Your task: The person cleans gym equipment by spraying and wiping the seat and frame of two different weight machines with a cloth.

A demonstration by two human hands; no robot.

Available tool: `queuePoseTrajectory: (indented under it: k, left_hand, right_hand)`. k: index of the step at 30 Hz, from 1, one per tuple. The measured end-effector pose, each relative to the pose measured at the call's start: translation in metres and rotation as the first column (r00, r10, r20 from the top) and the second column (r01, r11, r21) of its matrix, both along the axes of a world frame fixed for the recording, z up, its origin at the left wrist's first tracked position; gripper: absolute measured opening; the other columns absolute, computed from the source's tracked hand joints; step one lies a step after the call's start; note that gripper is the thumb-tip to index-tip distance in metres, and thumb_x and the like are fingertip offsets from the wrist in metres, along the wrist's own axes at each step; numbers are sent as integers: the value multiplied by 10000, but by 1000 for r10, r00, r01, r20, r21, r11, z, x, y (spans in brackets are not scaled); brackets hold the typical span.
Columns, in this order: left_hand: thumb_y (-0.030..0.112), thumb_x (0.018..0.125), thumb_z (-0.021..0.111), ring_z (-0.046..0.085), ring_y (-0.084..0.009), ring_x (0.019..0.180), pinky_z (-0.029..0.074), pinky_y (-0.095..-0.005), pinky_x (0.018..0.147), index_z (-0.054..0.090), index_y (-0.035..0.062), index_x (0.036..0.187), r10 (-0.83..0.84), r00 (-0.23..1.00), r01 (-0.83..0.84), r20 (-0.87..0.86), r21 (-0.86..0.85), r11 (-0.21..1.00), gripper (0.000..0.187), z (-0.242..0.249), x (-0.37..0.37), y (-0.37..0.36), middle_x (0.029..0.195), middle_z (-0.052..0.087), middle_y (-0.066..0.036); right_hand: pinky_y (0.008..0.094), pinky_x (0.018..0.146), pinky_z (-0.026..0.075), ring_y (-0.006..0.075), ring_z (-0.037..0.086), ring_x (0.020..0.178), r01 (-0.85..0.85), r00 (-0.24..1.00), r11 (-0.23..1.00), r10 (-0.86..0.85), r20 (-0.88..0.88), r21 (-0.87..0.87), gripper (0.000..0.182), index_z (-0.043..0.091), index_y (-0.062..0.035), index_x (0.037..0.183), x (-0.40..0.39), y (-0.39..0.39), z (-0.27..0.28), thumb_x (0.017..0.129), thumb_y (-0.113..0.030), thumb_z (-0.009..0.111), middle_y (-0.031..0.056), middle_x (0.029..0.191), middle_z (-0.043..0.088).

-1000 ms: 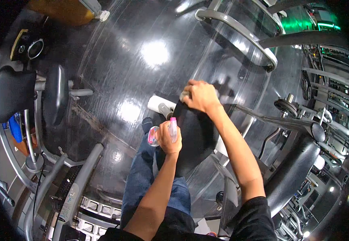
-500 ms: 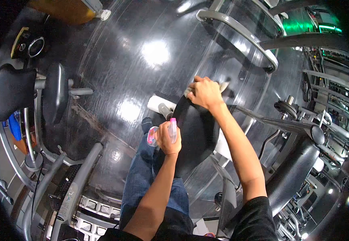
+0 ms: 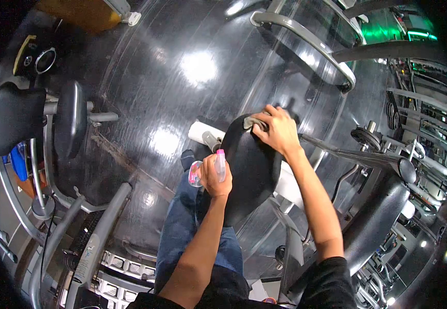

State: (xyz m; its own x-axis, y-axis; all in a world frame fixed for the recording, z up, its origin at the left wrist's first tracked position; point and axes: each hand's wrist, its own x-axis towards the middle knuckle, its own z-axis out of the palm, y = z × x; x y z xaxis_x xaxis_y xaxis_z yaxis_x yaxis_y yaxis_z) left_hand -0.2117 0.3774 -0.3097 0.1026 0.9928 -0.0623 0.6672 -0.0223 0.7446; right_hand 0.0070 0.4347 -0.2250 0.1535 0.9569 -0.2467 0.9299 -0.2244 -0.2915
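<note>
Gym floor [image 3: 141, 77] reflecting overhead light; black pad [image 3: 249, 175] sitting mid-frame, right hand [image 3: 281, 131] pressing cloth [image 3: 250, 122] onto its upper end.
Silver frame [image 3: 305, 37] standing upper right; machine pads [image 3: 15, 116] filling far left; long black bench [image 3: 378, 219] slanting lower right. Black pad acting as surface, its dark face extending below the cloth toward the jeans [image 3: 177, 221]; no wet/dry line showing, so cannot tell which parts the cloth is leaving done or undone. Right hand closing narrow on the bunched cloth, fingers curling near the pad's top edge. Left hand [image 3: 214, 177] gripping clear bottle [image 3: 194, 176] by the pad's left edge, pink cap [image 3: 221, 152] pointing toward top of frame. Pale cloth showing partly, rest hiding under fingers.
</note>
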Motion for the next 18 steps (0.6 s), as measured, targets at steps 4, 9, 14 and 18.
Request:
queuePoseTrajectory:
  k: [4, 9, 14, 18]
  left_hand:
    - [125, 794, 700, 605, -326, 977, 432, -455, 878, 589, 95, 1028, 17, 999, -18, 33, 26, 1000, 260, -1, -1, 1, 1008, 633, -87]
    - [126, 806, 688, 598, -333, 989, 428, -450, 880, 565, 90, 1057, 23, 999, -24, 40, 33, 999, 281, -4, -3, 0, 1033, 623, -101]
    - [151, 841, 664, 585, -330, 1024, 409, -466, 908, 560, 83, 1069, 69, 998, -69, 12, -15, 997, 260, -7, -3, -2, 1059, 611, -114]
    - [201, 888, 625, 578, -329, 1037, 387, -476, 935, 563, 74, 1086, 185, 979, -192, -83, -81, 978, 243, -7, -1, -1, 1056, 610, -119]
  right_hand:
    - [429, 785, 534, 277, 583, 943, 146, 986, 980, -132, -107, 133, 281, 728, -184, 1044, -36, -35, -9, 770, -250, 715, 54, 1036, 599]
    - [375, 677, 550, 258, 562, 933, -8, 985, 993, 29, -169, 120, 308, 702, -231, 1074, -75, -81, -6, 767, -242, 729, 21, 1034, 589]
    - [400, 658, 554, 257, 570, 937, 103, 995, 991, -102, -25, 87, 252, 718, -248, 1034, -57, -49, 0, 783, -260, 719, 19, 1006, 586]
    - [403, 654, 561, 268, 597, 940, 86, 992, 993, -93, 83, 83, 192, 731, -182, 953, -60, -7, 3, 775, -252, 717, 36, 1006, 590]
